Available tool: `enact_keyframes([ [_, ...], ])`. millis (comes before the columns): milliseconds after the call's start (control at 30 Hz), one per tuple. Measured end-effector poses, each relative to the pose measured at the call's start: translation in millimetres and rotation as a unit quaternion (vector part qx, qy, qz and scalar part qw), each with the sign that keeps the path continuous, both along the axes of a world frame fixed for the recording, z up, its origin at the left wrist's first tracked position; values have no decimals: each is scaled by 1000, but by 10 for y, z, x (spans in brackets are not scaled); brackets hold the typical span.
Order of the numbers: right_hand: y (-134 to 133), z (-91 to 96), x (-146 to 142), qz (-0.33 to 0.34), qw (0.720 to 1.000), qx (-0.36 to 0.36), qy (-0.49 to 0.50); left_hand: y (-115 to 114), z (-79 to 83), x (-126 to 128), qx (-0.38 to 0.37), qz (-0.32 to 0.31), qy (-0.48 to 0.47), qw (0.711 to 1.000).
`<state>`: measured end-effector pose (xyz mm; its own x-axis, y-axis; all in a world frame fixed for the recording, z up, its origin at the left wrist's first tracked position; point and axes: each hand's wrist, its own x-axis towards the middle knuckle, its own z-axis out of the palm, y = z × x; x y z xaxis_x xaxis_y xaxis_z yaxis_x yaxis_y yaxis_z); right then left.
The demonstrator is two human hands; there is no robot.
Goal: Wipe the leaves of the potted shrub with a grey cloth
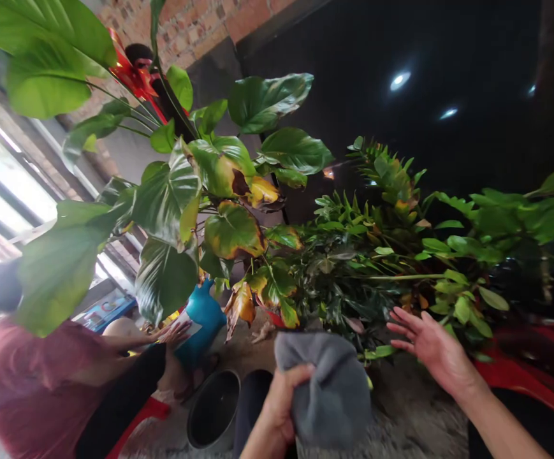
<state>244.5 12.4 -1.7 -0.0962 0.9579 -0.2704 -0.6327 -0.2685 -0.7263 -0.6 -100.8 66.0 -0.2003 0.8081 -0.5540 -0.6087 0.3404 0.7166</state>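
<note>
A folded grey cloth (327, 389) is gripped in my left hand (284, 398), with the thumb pressed on its near face. To the right, my right hand (427, 347) reaches toward the low green foliage (468, 306), fingers spread and nothing in them. Whether its fingertips touch the leaves I cannot tell. Above and left of the cloth stands a tall leafy plant (166, 197). Some of its lower leaves, such as a curled yellow-brown leaf (241, 306), are browned at the edges.
A person in a pink shirt (42, 389) sits at the left, a hand against a blue vase-like object (201, 325). A dark bucket (214, 408) stands on the floor by my knee. Red plastic (530, 370) shows at the right. Behind the plants is a glossy black wall (353, 57).
</note>
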Motion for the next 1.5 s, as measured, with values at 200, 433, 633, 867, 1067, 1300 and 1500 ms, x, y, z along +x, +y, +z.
enact_keyframes([
  [200, 28, -42, -94, -2, 1000, 17, -2, 604, 770, -310, 181, 256, 98, 945],
  [433, 19, -16, -141, -6, 1000, 11, -11, 227, -257, 104, -31, 43, 95, 994],
  [633, 22, -42, -29, -13, 999, 38, -5, 229, 159, -103, 32, 84, 45, 995],
  [867, 41, -82, -86, -8, 998, 57, -10, 617, 204, 84, 82, 175, 114, 974],
  [1067, 14, -50, 2, -6, 999, 41, -8, 63, -218, 372, 0, -4, 25, 1000],
  [1300, 20, 9, 14, -12, 1000, 20, 21, 814, 847, 337, 194, 102, 0, 976],
  [1500, 52, -12, 37, -16, 999, 7, 35, 724, 272, 715, -1, -26, 34, 999],
])
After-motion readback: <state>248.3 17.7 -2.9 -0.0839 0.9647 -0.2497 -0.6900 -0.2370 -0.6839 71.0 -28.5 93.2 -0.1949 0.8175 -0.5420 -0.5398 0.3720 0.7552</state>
